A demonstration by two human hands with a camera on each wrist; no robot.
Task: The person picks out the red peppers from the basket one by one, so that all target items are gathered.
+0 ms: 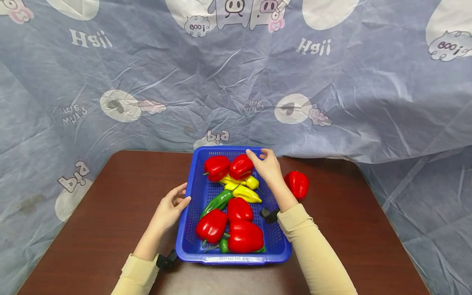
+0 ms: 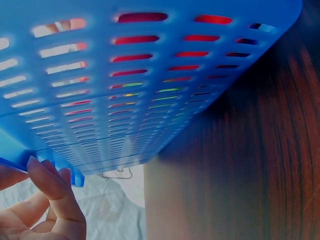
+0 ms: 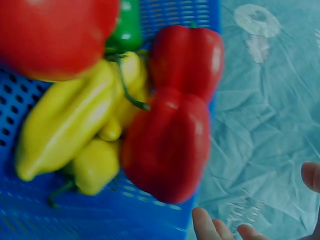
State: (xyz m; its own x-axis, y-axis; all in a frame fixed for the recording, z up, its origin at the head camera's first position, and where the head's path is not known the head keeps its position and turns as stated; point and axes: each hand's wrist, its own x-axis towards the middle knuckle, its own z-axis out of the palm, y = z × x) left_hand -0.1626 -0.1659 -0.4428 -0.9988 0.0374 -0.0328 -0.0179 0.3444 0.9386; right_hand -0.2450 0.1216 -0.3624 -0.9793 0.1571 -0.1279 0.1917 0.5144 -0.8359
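Note:
A blue plastic basket (image 1: 271, 257) with perforated walls stands in the middle of the table. My left hand (image 1: 169, 209) holds its left rim, fingertips at the edge in the left wrist view. Above the far right corner is my right hand (image 1: 266, 164), its thumb and fingers apart with nothing between them. Just beside its thumb lies a red bell pepper (image 1: 240, 168), against another red bell pepper (image 1: 216, 167). Inside the basket are also yellow peppers (image 1: 245, 194), a long green pepper (image 1: 217, 203) and more red bell peppers (image 1: 212, 226) near the front.
To the right of the basket, a single red bell pepper (image 1: 298, 184) lies on the dark wooden table (image 1: 121, 196), partly behind my right forearm. A wrinkled grey-blue cloth (image 1: 177, 90) with cartoon prints hangs behind the table. Small black devices sit at both wrists.

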